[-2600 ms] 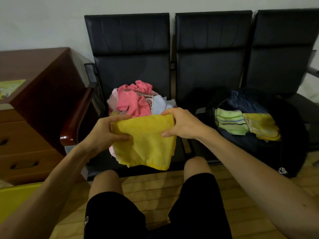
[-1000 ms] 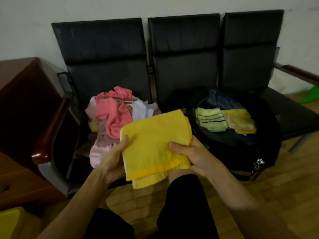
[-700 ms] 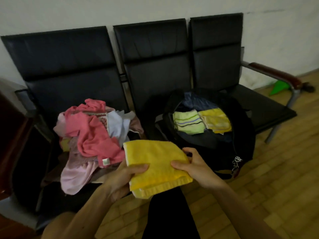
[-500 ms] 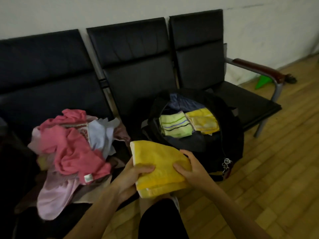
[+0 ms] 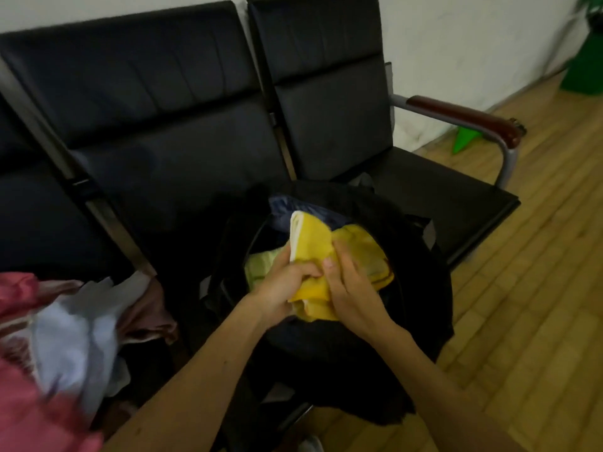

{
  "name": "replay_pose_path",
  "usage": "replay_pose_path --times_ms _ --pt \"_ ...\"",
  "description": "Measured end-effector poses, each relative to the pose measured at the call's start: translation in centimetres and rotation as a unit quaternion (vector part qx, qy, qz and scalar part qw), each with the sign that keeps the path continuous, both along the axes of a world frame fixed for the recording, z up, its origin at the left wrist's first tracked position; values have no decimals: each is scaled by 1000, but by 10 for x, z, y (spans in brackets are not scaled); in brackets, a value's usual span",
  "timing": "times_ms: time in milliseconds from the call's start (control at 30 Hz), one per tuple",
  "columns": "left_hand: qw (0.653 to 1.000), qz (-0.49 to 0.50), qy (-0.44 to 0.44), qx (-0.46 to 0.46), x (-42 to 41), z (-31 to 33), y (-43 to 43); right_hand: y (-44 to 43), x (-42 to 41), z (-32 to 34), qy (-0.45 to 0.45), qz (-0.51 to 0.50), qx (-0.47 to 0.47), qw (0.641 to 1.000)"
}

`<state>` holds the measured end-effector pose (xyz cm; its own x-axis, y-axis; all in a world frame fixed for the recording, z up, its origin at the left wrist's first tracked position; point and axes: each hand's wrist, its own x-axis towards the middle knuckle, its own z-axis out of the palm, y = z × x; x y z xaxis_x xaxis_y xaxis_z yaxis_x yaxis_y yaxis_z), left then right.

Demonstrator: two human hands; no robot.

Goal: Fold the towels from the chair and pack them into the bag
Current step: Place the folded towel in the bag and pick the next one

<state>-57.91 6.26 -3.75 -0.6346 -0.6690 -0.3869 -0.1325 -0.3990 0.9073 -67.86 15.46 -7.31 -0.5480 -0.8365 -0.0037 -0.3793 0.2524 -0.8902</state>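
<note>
A folded yellow towel [image 5: 311,246] stands on edge over the mouth of the open black bag [image 5: 421,288] on the middle seat. My left hand [image 5: 280,285] grips its left side and my right hand [image 5: 349,291] grips its right side, fingers curled into the cloth. Inside the bag lie a light green towel [image 5: 259,267], partly hidden by my left hand, and another yellow towel [image 5: 368,252]. The pile of unfolded towels [image 5: 65,337], pink, white and brown, lies on the left seat at the frame's lower left.
Three joined black chairs [image 5: 156,102] stand against a white wall. The right chair has a metal armrest with a wooden top [image 5: 463,117]. Green objects [image 5: 584,70] stand at the far right on the wooden floor [image 5: 528,288].
Both hands carried the folded yellow towel rightward from in front of the pile to the bag's opening. It now stands on edge in the opening, and the view has swung right.
</note>
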Motion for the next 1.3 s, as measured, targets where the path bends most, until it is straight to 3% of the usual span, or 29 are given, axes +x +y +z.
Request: replay_pose_path --times_ms 67,167,267,333,433,633,767,867,933,1133,1300 --pt "999 -7 34 5 -36 -11 -26 -21 -38 -3 136 -36 -19 990" --pt "997 -1 58 44 -78 -49 -60 -58 -78 -25 314 -67 16 947" --pt "999 -21 -38 -30 -103 -107 -63 -87 -96 -70 387 -15 126 913" --pt "992 -30 -85 -89 -109 -140 -61 -95 -108 -106 347 44 216 911" --pt "986 6 -99 -134 -109 -169 -66 -98 -122 -135 310 48 255 915" --pt "989 38 -91 -106 -110 -178 -70 -108 -132 -142 221 55 280 932" --pt "993 -4 -90 -70 -95 -150 -72 -109 -126 -118 189 70 295 934" --pt "989 6 -117 -88 -65 -119 -80 -107 -106 -89 166 70 226 957" --pt "977 25 -138 -163 -34 -94 -89 -100 -81 -65 162 68 161 971" --pt "872 96 -196 -438 142 7 -71 -61 66 7 135 96 -72 984" --pt "831 183 -269 -451 282 21 -13 -33 190 1 27 193 -97 976"
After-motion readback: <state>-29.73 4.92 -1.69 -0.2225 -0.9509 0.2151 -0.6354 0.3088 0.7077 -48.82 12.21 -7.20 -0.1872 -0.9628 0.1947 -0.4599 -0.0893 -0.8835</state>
